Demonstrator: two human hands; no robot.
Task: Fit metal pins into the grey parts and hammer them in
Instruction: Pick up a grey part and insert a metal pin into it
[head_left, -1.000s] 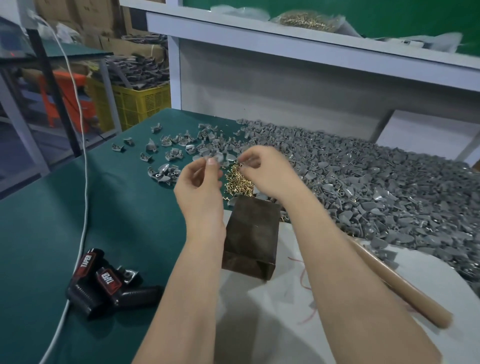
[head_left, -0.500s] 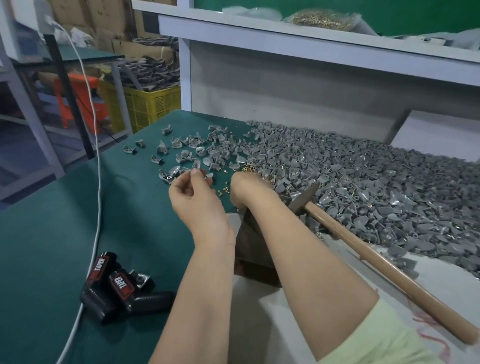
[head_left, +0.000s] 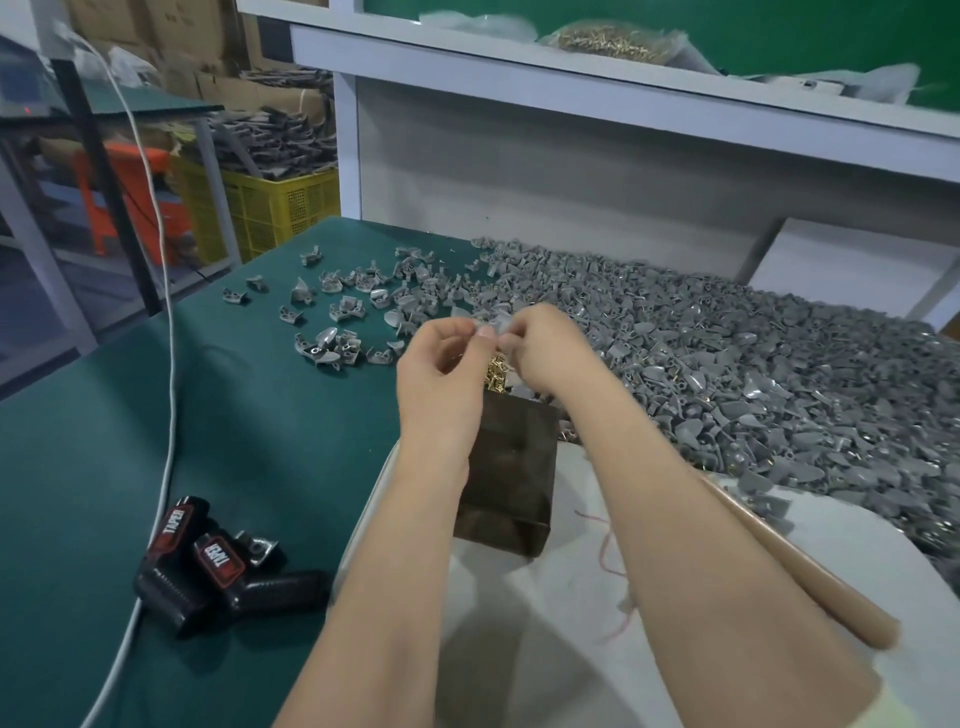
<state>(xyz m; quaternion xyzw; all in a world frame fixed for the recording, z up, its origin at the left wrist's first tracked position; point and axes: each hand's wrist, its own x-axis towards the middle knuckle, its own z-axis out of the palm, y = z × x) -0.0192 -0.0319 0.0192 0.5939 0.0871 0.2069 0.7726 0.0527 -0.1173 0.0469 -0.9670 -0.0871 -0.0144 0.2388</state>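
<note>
**Item: pin-fitting, hand stage.**

- **Change.** 0.5 s ago the right hand (head_left: 545, 353) was low at the far edge of the dark block (head_left: 511, 467), among the loose brass pins (head_left: 493, 374), while the left hand (head_left: 441, 374) waited apart. Now the 2 hands meet, raised just above those pins. This matches the pose of 1 s ago.
- **Hand state.** The left hand's fingers are curled, thumb and forefinger pinching 1 small grey part (head_left: 498, 325). The right hand's fingertips are drawn together and nip the same part from the other side.
- **Reading.** Judged a fresh cycle: a pin has likely been fetched and is being seated. Hammering is still to come, as neither hand is on the tool.
- **Hammer.** The wooden hammer handle (head_left: 810, 587) lies on the white cloth (head_left: 545, 623), just outside the right forearm.
- **Stock.** A heap of grey parts (head_left: 753, 374) lies beyond and to the outside of the right hand. Scattered grey parts (head_left: 363, 306) lie beyond the left hand on the green mat (head_left: 156, 415).
- **Hidden or unclear.**
  - No pin can be made out between the fingertips.
  - The hole in the part is too small to see.
  - The hammer's head is covered by the right forearm.
  - The forearms cover the block's near corners.
  - The held part is blurred.
</note>
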